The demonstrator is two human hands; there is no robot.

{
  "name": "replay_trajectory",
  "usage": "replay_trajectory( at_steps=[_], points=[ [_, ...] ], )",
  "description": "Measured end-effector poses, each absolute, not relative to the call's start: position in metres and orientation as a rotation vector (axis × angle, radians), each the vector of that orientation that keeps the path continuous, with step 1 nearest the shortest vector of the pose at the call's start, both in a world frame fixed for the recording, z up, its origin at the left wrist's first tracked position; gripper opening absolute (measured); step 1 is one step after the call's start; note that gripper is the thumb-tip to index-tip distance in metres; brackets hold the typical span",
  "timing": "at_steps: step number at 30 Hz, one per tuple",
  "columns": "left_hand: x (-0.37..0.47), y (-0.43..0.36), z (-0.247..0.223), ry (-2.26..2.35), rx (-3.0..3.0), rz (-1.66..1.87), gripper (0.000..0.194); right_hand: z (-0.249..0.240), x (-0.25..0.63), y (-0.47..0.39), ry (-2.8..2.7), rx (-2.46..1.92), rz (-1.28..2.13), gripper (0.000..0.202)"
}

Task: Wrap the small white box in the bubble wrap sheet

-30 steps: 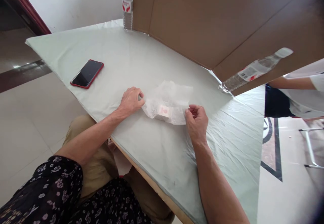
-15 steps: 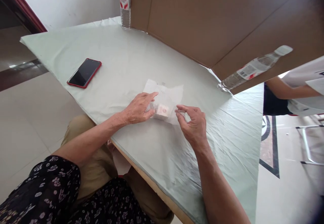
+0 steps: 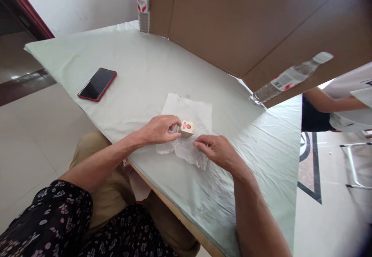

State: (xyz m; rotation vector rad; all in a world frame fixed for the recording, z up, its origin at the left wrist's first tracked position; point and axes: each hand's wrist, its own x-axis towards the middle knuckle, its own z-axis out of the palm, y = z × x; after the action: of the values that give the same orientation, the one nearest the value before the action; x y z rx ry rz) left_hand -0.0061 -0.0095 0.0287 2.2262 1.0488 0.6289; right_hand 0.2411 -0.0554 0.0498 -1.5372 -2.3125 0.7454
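Note:
A small cream-coloured box (image 3: 187, 127) with a red label and a red round mark on top rests on an opened sheet of clear bubble wrap (image 3: 186, 150). The wrap is spread on the cloth-covered table. My left hand (image 3: 159, 129) is at the box's left end, thumb at the front and curled fingers behind, closed about that end. To the right of the box, my right hand (image 3: 216, 148) has its thumb and fingers pinched together over the right part of the wrap. Its fingertips partly hide what they pinch.
A phone in a red case (image 3: 98, 84) lies toward the left table edge. A clear bottle (image 3: 143, 11) stands at the back, and another bottle (image 3: 286, 81) is at the right. A brown cardboard panel (image 3: 226, 21) rises behind. At far right a person's arm (image 3: 334, 102) shows.
The wrap that covered the box is now folded down toward me, and the box top is uncovered. My right hand has moved down and nearer; my left hand has shifted slightly down.

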Motion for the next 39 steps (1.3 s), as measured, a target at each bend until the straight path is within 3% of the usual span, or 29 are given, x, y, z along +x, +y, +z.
replay_trajectory(
  at_steps=[3, 6, 9, 18, 23, 28, 35, 39],
  points=[
    [0.001, -0.01, 0.021, 1.152, 2.312, 0.735, 0.035, 0.032, 0.23, -0.054, -2.086, -1.502, 0.453, 0.024],
    [0.001, -0.009, 0.015, 1.064, 2.399, 0.661, 0.071, 0.013, 0.217, -0.053, -2.07, -1.426, 0.362, 0.051],
    [-0.001, -0.008, 0.009, 0.986, 2.436, 0.47, 0.1, 0.001, 0.214, -0.049, -2.04, -1.434, 0.374, 0.049],
    [-0.004, -0.005, 0.013, 1.016, 2.429, 0.263, 0.104, -0.009, 0.3, -0.019, -1.413, -1.778, 0.229, 0.054],
    [-0.005, -0.006, 0.013, 0.991, 2.471, 0.275, 0.101, -0.021, 0.317, -0.016, -1.431, -1.791, 0.045, 0.062],
    [-0.005, -0.004, 0.01, 1.013, 2.493, 0.267, 0.101, -0.004, 0.27, -0.033, -1.83, -1.504, -0.086, 0.044],
    [-0.008, -0.002, 0.011, 1.16, 2.496, 0.133, 0.115, -0.014, 0.242, -0.046, -2.405, -1.481, 0.181, 0.085],
    [-0.01, 0.0, 0.009, 1.202, 2.493, 0.068, 0.126, -0.017, 0.252, -0.041, -2.437, -1.518, 0.192, 0.09]
  ],
)
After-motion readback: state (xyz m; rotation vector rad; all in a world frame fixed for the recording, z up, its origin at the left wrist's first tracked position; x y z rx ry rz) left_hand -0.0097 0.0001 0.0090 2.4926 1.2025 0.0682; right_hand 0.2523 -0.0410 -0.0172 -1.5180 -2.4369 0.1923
